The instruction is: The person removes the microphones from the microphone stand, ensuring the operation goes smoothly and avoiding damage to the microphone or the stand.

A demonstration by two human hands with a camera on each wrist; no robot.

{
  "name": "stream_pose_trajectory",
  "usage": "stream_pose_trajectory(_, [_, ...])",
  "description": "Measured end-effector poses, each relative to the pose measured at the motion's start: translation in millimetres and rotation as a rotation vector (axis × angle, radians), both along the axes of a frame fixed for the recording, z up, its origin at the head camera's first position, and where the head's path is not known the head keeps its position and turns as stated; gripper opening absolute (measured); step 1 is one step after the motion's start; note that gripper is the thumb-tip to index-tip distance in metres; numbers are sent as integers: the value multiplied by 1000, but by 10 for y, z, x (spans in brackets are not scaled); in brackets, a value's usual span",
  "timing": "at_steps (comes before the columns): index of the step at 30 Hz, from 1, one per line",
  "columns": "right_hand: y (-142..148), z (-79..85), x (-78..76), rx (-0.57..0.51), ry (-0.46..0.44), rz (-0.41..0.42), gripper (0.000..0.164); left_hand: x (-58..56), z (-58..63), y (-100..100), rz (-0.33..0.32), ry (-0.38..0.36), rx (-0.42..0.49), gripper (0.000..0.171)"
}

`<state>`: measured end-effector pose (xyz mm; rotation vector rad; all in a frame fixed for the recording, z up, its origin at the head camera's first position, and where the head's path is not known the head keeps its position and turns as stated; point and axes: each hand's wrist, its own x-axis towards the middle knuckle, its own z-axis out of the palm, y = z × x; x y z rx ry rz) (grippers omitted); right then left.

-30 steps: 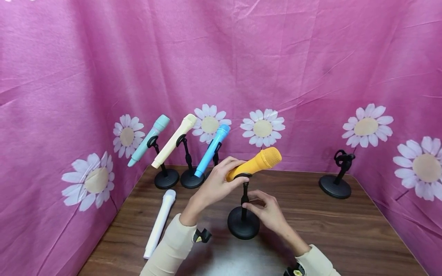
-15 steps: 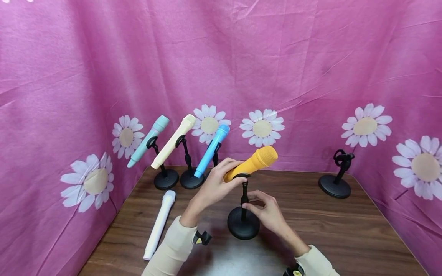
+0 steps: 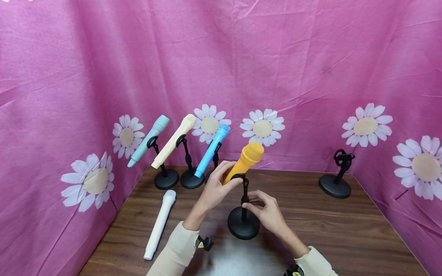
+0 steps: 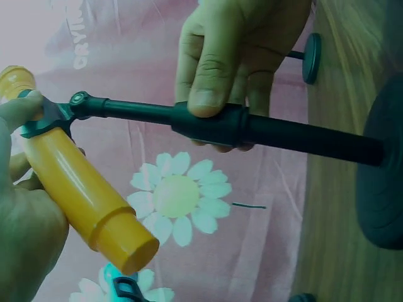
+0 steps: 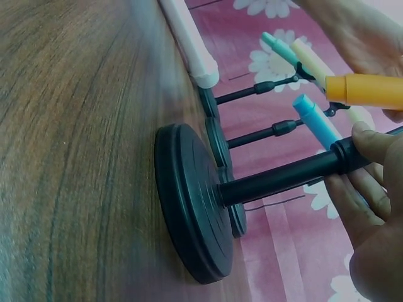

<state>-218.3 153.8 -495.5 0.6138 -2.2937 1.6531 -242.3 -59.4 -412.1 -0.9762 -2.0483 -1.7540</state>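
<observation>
A yellow microphone sits tilted in the clip of a black microphone stand, its mesh head pointing up and away. My left hand grips the microphone and clip, with the thumb over the clip's edge. In the left wrist view the yellow microphone passes through the clip, its lower end sticking out free. My right hand pinches the collar on the stand's pole between thumb and fingers. The stand's round base rests on the table in the right wrist view.
Behind to the left, mint, cream and blue microphones lean in black stands. A white microphone lies on the wooden table. Another black stand, its clip bare, stands at the back right before the pink cloth.
The yellow microphone's head has swung leftward and up, turning with the clip as my left hand moved slightly. My right hand has kept its place on the pole.
</observation>
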Motion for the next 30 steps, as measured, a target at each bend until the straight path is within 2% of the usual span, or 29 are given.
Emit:
stream_pose_trajectory(4, [-17,-1,4,-34,-22,8,26,-11,-65,7,-49,-42,78,46])
stream_pose_trajectory(12, [-20,-22,-5,-36,0,-11,26,1,-170,54,-117,-122,214,50])
stream_pose_trajectory(19, [-26,-16,7,-36,-24,-29,28,8,-255,137,-146,-211,346,54])
stream_pose_trajectory(24, [-30,-16,18,-41,-28,-35,28,2,-312,194,-164,-250,412,49])
stream_pose_trajectory(30, [-26,-24,17,-42,-23,-37,29,8,-345,235,-202,-253,475,50])
